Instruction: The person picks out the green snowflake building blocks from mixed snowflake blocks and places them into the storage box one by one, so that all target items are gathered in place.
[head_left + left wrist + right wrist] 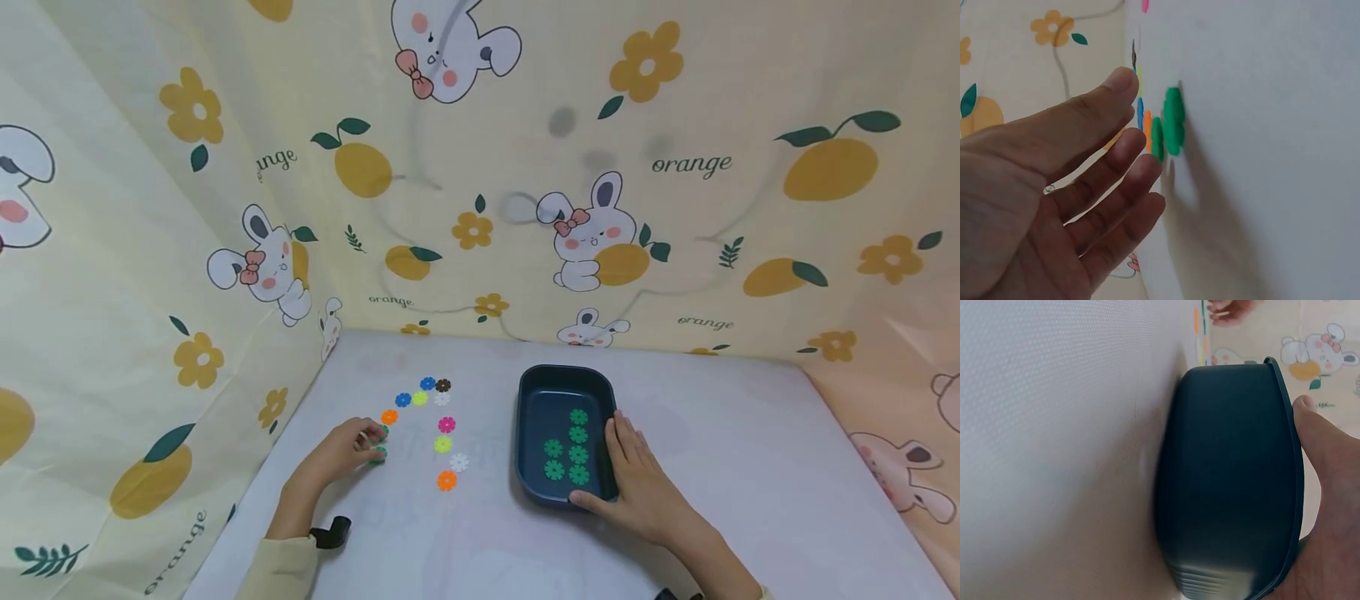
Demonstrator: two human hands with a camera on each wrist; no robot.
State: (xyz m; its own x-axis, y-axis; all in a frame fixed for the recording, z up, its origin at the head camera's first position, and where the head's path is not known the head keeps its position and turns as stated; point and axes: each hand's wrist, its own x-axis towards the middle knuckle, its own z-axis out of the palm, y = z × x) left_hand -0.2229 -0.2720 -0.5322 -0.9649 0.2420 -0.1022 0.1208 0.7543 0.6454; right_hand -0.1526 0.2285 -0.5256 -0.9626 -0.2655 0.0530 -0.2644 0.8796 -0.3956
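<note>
Two green scalloped discs (1174, 122) lie on the counter (480, 542) just beside the left hand (347, 452), its thumb and fingers parted, empty; the right hand (647, 492) rests straight-fingered against the dark tray (534, 417) (six green discs (578, 435) inside). Gathering green appears under way; the next move calls for a fine pinch.

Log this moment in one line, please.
left hand: beside two green pieces; right hand: against dark tray; tray: six green pieces inside; table: other-coloured pieces
</note>
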